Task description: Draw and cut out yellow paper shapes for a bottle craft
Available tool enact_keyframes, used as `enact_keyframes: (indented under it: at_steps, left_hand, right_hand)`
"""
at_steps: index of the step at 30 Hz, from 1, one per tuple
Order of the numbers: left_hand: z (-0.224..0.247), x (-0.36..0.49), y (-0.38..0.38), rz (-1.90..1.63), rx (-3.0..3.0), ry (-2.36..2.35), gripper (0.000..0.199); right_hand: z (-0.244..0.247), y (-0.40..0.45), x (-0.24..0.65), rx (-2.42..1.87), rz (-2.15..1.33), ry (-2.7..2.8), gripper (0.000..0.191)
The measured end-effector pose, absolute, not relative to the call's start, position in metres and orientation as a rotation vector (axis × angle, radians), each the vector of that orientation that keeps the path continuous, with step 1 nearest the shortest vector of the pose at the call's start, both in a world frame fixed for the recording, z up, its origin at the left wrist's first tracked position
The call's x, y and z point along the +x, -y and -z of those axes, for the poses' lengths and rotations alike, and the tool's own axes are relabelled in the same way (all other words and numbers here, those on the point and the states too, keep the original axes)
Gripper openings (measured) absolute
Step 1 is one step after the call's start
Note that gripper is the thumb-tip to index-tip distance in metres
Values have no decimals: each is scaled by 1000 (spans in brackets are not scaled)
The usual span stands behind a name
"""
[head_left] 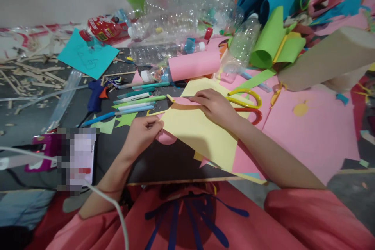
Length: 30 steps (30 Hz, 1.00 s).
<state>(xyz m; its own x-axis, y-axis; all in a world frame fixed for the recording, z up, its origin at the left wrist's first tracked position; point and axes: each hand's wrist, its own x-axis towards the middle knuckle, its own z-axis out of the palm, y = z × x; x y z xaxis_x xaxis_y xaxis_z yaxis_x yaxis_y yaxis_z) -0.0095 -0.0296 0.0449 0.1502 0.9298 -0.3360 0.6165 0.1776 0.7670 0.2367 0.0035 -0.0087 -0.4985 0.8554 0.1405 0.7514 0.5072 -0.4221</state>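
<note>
My left hand (143, 134) is closed on the left corner of a pale yellow paper sheet (205, 136), beside a small rounded pink piece (166, 136). Over the sheet's upper part, my right hand (216, 107) has its fingers together on a narrow pink paper piece (184, 101) with a yellow tip at its left end. Scissors with a yellow handle loop (259, 99) and a red one lie under my right forearm; their blades are hidden. Pink sheets (310, 133) lie to the right.
Left of my hands are markers (134, 103), a blue glue gun (94, 95), a phone (83, 156) and wood sticks (26, 72). Clear plastic bottles (164, 23), a pink-wrapped bottle (195, 64), green paper (268, 43) and a large cardboard tube (328, 56) stand or lie behind.
</note>
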Motion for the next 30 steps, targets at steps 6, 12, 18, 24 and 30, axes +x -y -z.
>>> enact_keyframes:
  at_steps: [6,12,18,24,30]
  left_hand:
    - [-42,-11,31,-478,1552,-1568,34]
    - [-48,-22,33,-571,1530,-1583,31]
    - [-49,-46,31,-883,1516,-1825,15]
    - [-51,-64,5,-1772,1136,-1981,8]
    - [-66,-51,-11,-1482,913,-1728,24]
  right_hand:
    - [6,-7,249,-1459,-290,2499,35]
    - [-6,-12,270,-1692,-174,2378,29]
    - [-8,-12,264,-1600,-186,2336,14]
    - [-13,-1,249,-1450,-323,2534,14]
    - [-16,4,239,-1425,-710,2546,27]
